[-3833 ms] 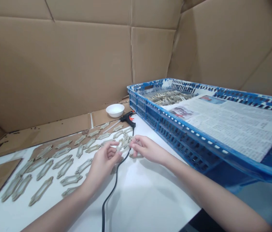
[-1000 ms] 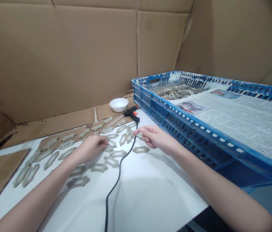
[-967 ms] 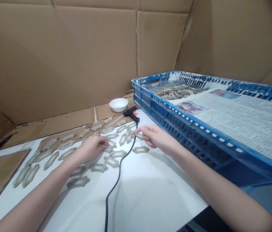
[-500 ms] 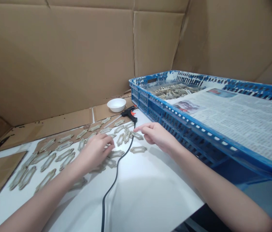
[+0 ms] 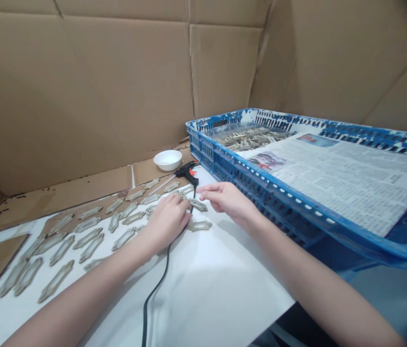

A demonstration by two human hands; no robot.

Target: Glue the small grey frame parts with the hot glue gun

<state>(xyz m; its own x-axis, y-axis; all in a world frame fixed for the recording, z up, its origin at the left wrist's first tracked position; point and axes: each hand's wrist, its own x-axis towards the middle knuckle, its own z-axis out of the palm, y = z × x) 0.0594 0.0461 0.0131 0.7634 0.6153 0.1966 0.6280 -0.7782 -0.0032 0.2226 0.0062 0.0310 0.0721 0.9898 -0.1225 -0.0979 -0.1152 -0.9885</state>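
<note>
Grey-beige scalloped plate w/ hollow centre (image 5: 199,205) lies approx. mid-frame, long axis upper L to lower R, betw. L hand (image 5: 169,219) (by its L end) & R hand (image 5: 229,200), just above. Can't tell if either's gripping; fingertips unclear.

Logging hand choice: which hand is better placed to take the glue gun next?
Probably the right hand: it looks close to the glue gun's handle, while the left hand is over the frames.
</note>
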